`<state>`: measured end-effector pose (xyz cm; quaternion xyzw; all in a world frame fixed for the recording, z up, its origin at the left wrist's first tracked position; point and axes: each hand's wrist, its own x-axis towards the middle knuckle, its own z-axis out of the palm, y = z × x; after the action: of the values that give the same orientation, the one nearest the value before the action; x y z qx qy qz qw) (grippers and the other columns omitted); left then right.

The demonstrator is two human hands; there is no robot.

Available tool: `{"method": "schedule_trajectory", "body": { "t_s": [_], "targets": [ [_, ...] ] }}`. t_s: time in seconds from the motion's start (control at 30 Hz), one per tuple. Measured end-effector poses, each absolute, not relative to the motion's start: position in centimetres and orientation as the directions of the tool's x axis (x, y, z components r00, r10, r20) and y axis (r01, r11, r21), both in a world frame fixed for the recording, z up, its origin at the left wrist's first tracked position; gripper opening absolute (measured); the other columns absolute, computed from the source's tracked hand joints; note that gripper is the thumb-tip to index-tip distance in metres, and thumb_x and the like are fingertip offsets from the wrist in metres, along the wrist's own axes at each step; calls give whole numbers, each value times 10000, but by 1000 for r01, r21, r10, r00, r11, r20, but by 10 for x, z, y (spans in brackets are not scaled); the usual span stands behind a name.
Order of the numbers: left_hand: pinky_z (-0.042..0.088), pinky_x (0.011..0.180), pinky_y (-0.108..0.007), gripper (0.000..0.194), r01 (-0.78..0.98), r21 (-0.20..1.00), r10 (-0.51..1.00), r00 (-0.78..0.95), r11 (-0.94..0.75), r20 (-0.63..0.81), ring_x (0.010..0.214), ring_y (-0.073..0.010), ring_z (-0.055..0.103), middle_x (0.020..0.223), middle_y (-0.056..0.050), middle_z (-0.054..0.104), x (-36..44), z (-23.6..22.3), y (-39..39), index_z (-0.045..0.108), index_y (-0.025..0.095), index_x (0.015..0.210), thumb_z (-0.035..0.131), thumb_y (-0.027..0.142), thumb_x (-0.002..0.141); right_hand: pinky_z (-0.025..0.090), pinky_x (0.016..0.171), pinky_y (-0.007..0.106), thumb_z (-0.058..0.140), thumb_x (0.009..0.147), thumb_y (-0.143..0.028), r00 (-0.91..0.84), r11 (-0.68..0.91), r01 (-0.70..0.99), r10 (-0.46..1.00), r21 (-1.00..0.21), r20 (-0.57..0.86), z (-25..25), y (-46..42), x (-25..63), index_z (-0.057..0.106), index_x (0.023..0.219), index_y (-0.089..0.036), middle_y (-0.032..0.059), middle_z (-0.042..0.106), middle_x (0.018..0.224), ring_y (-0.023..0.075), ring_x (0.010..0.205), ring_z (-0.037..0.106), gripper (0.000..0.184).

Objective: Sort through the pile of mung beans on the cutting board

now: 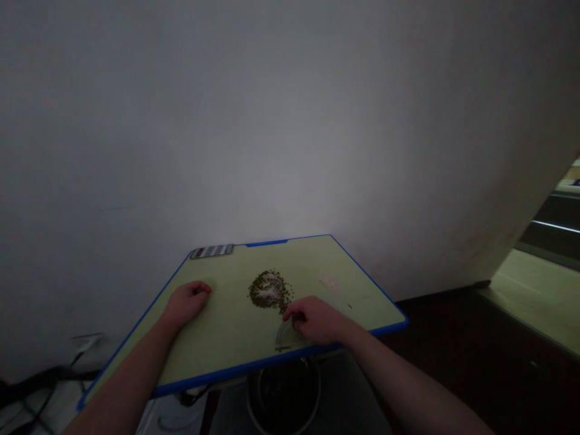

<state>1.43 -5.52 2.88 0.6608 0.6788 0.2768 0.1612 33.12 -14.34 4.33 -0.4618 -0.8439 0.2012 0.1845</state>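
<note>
A loose pile of small greenish-brown grains [260, 293], perhaps seeds or beans, lies on the pale tabletop [226, 338], with a whitish patch in its middle. At the pile's near right edge is my right hand [315, 320], its index finger reaching down to a few stray grains and the thumb apart from it. No held object shows there. Left of the pile, my left hand [186, 302] rests on the tabletop with its fingers curled in. Nothing is visible in it, and it stays clear of the grains.
Blue edging [244, 367] frames the tabletop, which stands against a grey wall [290, 151]. A printed striped panel [212, 251] is at the far left corner. To the right lie a whitish patch [329, 281] and a small dark piece [350, 306]. Below the near edge sits a round dark container [283, 399].
</note>
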Motion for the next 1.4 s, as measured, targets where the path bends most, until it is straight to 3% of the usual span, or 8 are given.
{"method": "schedule_trajectory", "body": {
  "t_s": [0.67,0.97,1.4],
  "targets": [
    [379,511,-232,201,784,620,987,-72,-33,144,542,-141,531,558,8,571,14,28,-55,588,177,700,441,250,585,357,538,182,459,658,-148,-552,506,672,829,-540,89,41,-147,335,651,916,-205,1,615,666,99,573,506,327],
    [384,534,-233,195,807,589,984,-66,-44,165,581,-151,550,600,1,592,10,23,-51,594,187,712,446,254,604,361,570,193,451,672,-146,-467,448,688,875,-571,124,48,-143,339,637,955,-199,1,613,687,104,609,516,342],
    [387,548,-239,202,819,572,985,-57,-46,161,594,-156,553,608,-2,596,15,29,-55,601,179,721,455,258,605,383,613,197,461,676,-145,-584,527,628,805,-573,100,45,-148,330,643,951,-203,17,650,800,116,678,546,334]
  ]
}}
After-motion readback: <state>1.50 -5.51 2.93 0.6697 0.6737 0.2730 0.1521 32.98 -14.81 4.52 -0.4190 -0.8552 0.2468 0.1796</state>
